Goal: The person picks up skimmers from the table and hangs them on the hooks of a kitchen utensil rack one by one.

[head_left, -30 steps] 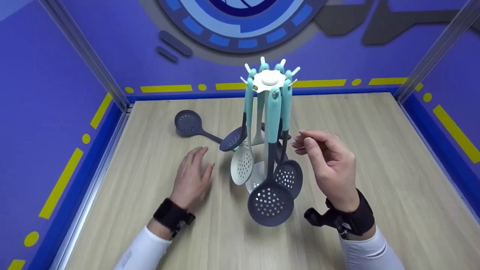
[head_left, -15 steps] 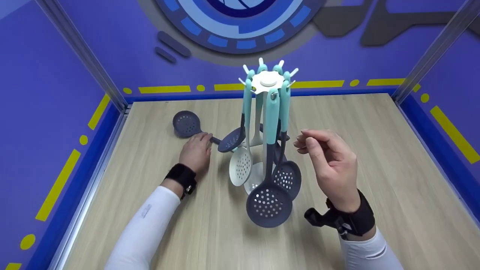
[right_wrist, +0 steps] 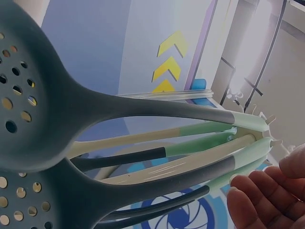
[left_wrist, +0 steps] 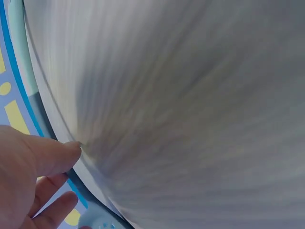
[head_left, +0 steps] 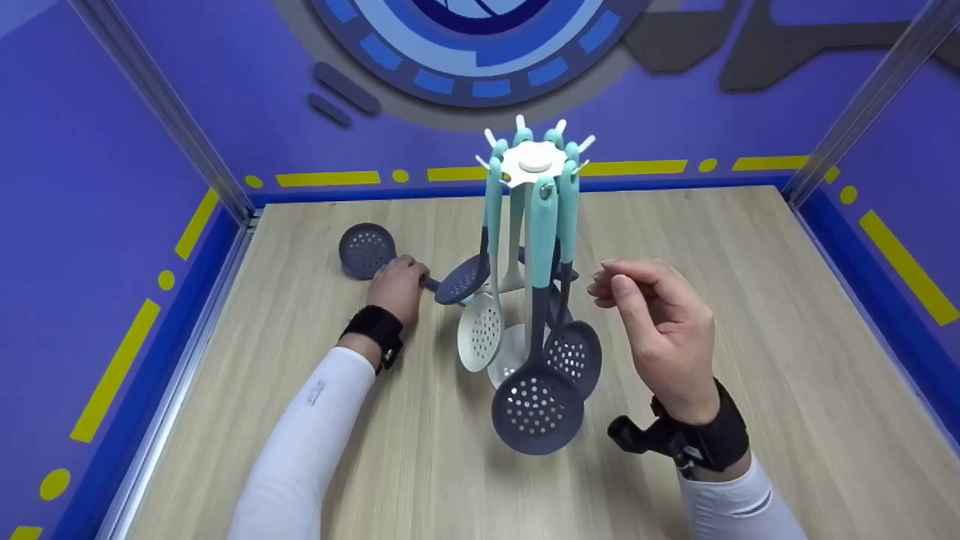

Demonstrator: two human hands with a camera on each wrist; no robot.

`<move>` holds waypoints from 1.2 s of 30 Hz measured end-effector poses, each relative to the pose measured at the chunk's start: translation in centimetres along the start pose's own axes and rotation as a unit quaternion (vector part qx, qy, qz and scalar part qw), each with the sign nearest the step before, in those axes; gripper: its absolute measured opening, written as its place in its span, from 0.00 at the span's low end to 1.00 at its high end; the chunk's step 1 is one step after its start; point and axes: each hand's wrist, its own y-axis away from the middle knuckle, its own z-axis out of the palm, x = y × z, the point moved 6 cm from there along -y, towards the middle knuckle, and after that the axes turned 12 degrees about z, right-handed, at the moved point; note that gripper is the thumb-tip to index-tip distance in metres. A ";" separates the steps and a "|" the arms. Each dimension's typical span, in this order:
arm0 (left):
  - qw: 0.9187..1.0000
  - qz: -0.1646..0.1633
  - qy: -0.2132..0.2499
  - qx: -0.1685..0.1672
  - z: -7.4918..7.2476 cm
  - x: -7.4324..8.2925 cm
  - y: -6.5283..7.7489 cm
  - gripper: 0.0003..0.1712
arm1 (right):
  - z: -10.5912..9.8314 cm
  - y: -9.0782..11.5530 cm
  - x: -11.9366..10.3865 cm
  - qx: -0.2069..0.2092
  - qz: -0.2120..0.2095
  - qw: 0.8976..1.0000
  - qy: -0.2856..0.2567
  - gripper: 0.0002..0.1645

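In the head view a dark grey skimmer [head_left: 367, 250] lies on the table at the back left. My left hand [head_left: 397, 289] pinches its dark shaft; the left wrist view shows the thumb [left_wrist: 59, 155] against the shaft, with the skimmer's teal handle [left_wrist: 20, 45] above. Right of it stands a white utensil rack [head_left: 535, 157] hung with several teal-handled tools, among them a front dark skimmer [head_left: 538, 411] and a cream skimmer [head_left: 481, 332]. Beside the rack my right hand [head_left: 667, 330] is raised, its fingers loosely bent and holding nothing.
Everything stands on a wood-grain table [head_left: 787, 390]. Blue printed walls [head_left: 247, 90] enclose its back and sides, with metal corner posts. The hanging tools spread out around the rack's foot, close to both hands.
My left hand has moved forward from beside the rack onto the lying skimmer and taken hold of its shaft. That skimmer has shifted slightly left. The right hand has stayed put.
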 end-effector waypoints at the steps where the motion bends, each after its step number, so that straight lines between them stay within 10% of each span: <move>1: 1.000 -0.001 0.000 0.002 0.0 0.0 0.0 0.12 | 0.0 0.0 0.0 0.000 0.000 1.000 0.001 0.13; 36: 0.996 0.016 0.038 0.075 -3.4 -3.1 4.0 0.12 | 0.4 0.2 0.2 -0.009 -0.001 1.000 -0.009 0.12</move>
